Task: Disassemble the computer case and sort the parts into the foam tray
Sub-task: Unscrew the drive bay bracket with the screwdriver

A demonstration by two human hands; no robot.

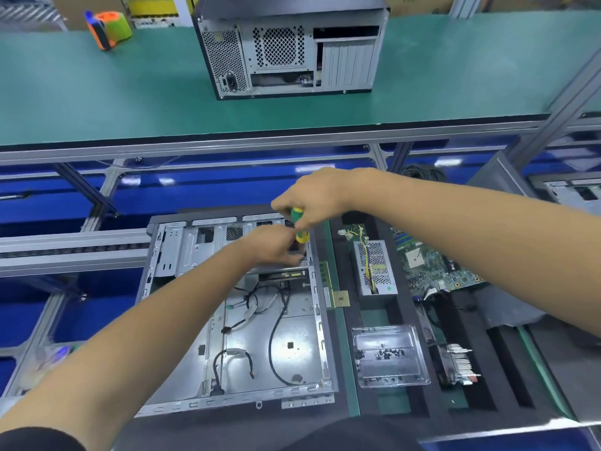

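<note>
An opened grey computer case [208,323] lies flat in front of me, with loose black cables on its floor. At its far right corner my right hand [312,196] grips a green and yellow screwdriver [299,227] that points down into the case. Just below it, my left hand [273,247] holds a dark part by the drive bay; what the fingers hold is partly hidden. To the right lies the black foam tray [406,405]. It holds a power supply [375,266], a motherboard [432,265], a memory stick [325,271], a CPU [340,299] and a heatsink [455,364].
A clear plastic dish [390,354] with several black screws sits in the tray. A second computer case [289,47] stands on the green upper shelf [97,92], near an orange and green tape dispenser [109,27]. Aluminium frame rails and blue bins surround the bench.
</note>
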